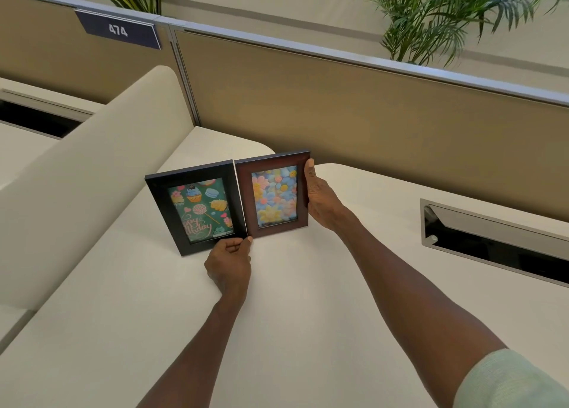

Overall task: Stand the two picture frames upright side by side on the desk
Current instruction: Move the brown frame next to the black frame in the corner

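Two picture frames stand upright side by side on the cream desk, their inner edges touching. The black frame on the left shows cupcakes and birthday lettering. The dark red-brown frame on the right shows pastel flowers. My left hand pinches the bottom right corner of the black frame between thumb and fingers. My right hand grips the right side of the brown frame, thumb on its front edge and the fingers hidden behind it.
A tan cubicle partition runs behind the desk, with a "474" sign and palm plants above it. A cream divider panel rises at left. A metal-rimmed cable slot is cut into the desk at right.
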A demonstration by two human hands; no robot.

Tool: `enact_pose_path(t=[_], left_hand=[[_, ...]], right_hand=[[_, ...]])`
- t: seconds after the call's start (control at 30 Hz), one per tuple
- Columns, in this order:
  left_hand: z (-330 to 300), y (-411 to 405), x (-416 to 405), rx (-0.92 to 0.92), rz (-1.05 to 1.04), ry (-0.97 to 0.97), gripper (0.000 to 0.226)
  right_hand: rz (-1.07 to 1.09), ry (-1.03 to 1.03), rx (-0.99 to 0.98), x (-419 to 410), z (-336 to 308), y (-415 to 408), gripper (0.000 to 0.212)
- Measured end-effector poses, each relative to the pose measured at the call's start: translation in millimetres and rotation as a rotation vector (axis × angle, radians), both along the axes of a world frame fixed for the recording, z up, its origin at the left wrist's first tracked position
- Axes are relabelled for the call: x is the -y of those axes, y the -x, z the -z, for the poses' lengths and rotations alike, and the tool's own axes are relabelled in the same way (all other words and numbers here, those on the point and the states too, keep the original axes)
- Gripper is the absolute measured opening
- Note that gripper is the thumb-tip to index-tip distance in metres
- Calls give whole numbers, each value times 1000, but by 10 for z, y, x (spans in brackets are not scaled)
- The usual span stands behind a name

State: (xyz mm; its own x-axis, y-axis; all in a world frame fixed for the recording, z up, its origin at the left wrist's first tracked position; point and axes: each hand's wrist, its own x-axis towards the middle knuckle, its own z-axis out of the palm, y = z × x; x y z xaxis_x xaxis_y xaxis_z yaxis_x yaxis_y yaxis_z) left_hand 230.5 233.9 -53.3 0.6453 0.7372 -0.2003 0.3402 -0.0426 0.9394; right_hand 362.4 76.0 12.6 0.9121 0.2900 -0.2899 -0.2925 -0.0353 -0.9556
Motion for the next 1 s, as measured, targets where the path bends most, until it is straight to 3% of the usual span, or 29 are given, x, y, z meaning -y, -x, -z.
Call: enact_pose_path(t=[0.47, 1.0], left_hand=[[28, -57, -59, -3, -22, 187, 21], [49, -67, -52, 2, -41, 211, 14]], right_hand=[[-5, 13, -14, -53, -4, -74, 69], [-8, 71, -17, -54, -38, -64, 64]])
